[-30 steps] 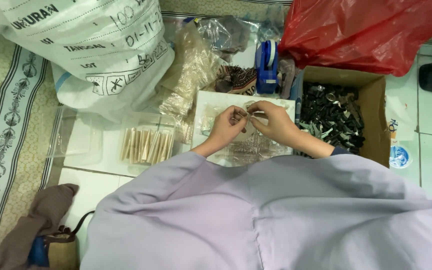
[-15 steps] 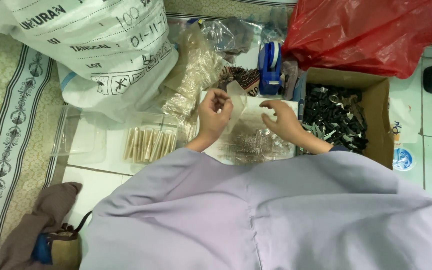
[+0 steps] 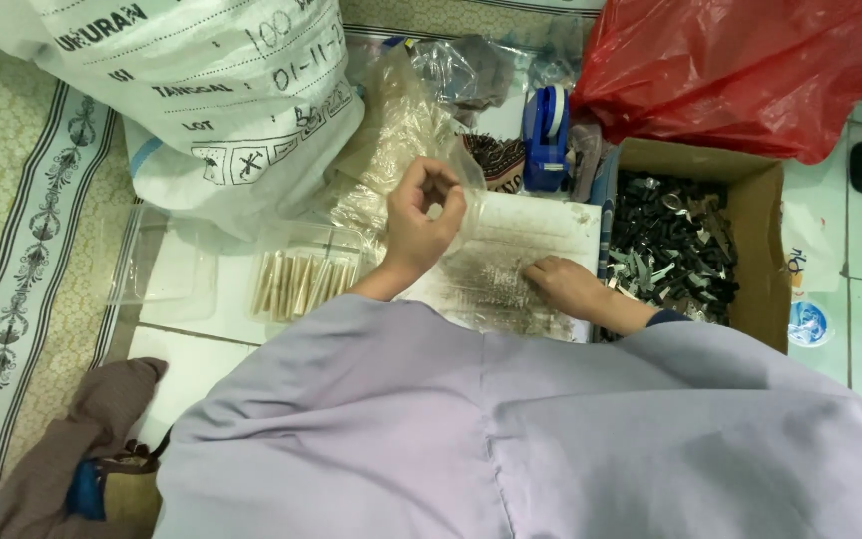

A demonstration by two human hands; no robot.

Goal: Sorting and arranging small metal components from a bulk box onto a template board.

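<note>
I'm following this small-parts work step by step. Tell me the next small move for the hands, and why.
Probably the right hand should pinch up one tiny piece from the pile of small metal bits it rests on and carry it to the left hand, which is raised with fingers curled, seemingly around something too small to make out.

We hold our left hand [image 3: 419, 222] raised above the white tray [image 3: 541, 222], its fingers [image 3: 438, 187] curled and pinched together around something too small to make out. Our right hand [image 3: 563, 283] rests palm down on the tray, fingertips touching a heap of small silvery metal parts [image 3: 486, 287] spread loosely across the tray's near half. The tray is flat, rectangular and smudged with grey dust, and lies on the floor just in front of us.
</note>
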